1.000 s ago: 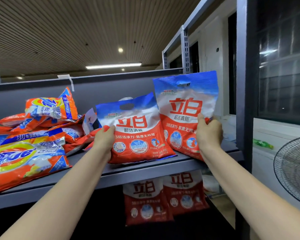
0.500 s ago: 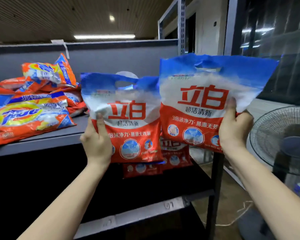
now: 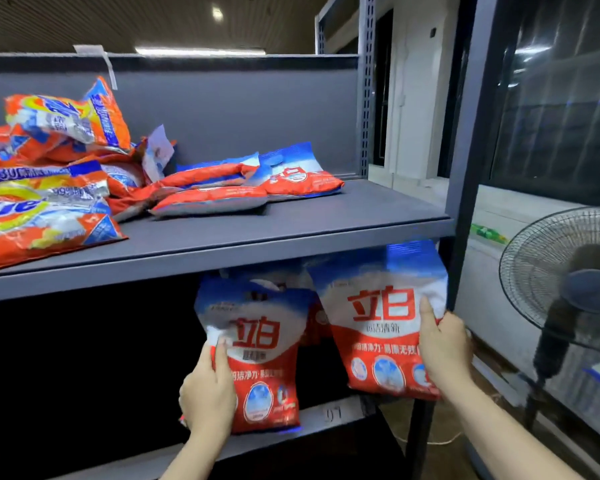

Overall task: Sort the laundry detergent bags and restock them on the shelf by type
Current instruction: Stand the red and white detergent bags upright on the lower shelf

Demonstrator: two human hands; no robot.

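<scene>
From the head camera, both hands are low, in front of the dark lower shelf bay. The left hand (image 3: 207,393) has its grip closed on a red, white and blue detergent bag (image 3: 262,355), thumb up on the bag's front, fingers hidden behind its left edge. That bag stands upright, its bottom edge at the front lip of the lower shelf (image 3: 329,415), where a small label reads something like "01".

Over to the right hand (image 3: 444,344): its grip is clamped on a second bag of the same brand (image 3: 378,323), thumb laid across the white band beside the big red characters, fingers wrapped round the right edge. This one is held higher and tilted a little, its blue top tucked just under the front edge of the upper shelf (image 3: 291,237), right beside the shelf's dark upright post (image 3: 463,168). The two held bags sit side by side, and more red packaging shows in the gap behind them, too dark to read.

Up on the upper shelf, a few bags of that same red and blue type lie flat (image 3: 257,185) toward the middle. To the left, a heap of orange bags with yellow and blue swirls (image 3: 45,202) piles up against the grey back panel, touching the flat red ones.

Off to the right, a standing fan (image 3: 565,282) fills the edge of the view, with a dark window behind it.
</scene>
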